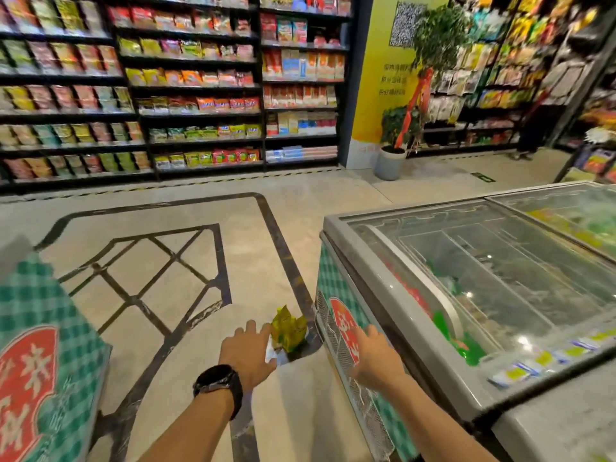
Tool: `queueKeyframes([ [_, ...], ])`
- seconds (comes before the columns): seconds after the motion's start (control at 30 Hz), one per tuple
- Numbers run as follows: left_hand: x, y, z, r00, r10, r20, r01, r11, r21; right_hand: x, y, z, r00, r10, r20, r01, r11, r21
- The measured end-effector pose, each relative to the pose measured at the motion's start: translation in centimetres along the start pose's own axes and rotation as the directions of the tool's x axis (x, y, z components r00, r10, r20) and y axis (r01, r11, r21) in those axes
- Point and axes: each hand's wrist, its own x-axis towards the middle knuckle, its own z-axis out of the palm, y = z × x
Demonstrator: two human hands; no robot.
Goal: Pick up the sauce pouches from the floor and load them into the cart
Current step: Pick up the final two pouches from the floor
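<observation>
Both empty, fingers spread: L hand point(248, 350) at pouches point(289, 330) by freezer point(333, 278), R hand point(376, 356) near. Best scoop low, grab all.

Pouches point(289, 330) left of freezer point(433, 295)

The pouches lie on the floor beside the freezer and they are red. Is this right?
Only the colour is wrong: in the head view the pouches are yellow. They do lie on the floor beside the freezer.
</observation>
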Motion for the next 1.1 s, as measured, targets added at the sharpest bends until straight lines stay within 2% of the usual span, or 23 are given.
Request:
queueKeyframes([
  [0.1, 5.0, -1.2, -1.7, 1.0, -0.02, -0.001, 0.02, 1.0, -0.018, 6.8, -1.7, -1.3, 0.998, -0.067, -0.01, 0.067, 0.996, 0.053],
  [0.23, 10.5, -4.9, -3.3, 0.998, -0.07, 0.006, 0.07, 0.997, -0.04, 14.7, -4.6, -2.3, 0.99, -0.14, 0.015, 0.14, 0.99, 0.002],
  [0.43, 20.0, -11.8, -4.4, 0.99, -0.123, 0.062, 0.121, 0.992, 0.041, 25.8, -8.7, -1.7, 0.99, -0.106, 0.091, 0.105, 0.994, 0.014],
  [0.57, 29.7, -16.2, -4.2, 0.992, -0.066, 0.111, 0.059, 0.996, 0.064, 33.5, -10.9, 0.2, 0.995, -0.044, 0.089, 0.045, 0.999, 0.001],
  [0.67, 36.8, -17.7, -4.3, 0.987, 0.052, 0.15, -0.066, 0.994, 0.087, 39.1, -12.6, 1.7, 0.994, 0.066, 0.088, -0.067, 0.998, 0.007],
  [0.77, 42.7, -18.6, -3.7, 0.975, 0.132, 0.181, -0.151, 0.984, 0.094, 43.8, -14.2, 3.2, 0.989, 0.087, 0.122, -0.093, 0.995, 0.043],
  [0.93, 50.9, -18.6, 1.0, 0.949, 0.215, 0.228, -0.239, 0.968, 0.082, 50.1, -13.6, 7.8, 0.973, 0.154, 0.174, -0.186, 0.965, 0.186],
  [1.1, 56.3, -17.9, 11.9, 0.926, 0.219, 0.307, -0.248, 0.967, 0.058, 54.7, -9.8, 17.0, 0.949, 0.221, 0.226, -0.275, 0.93, 0.244],
])
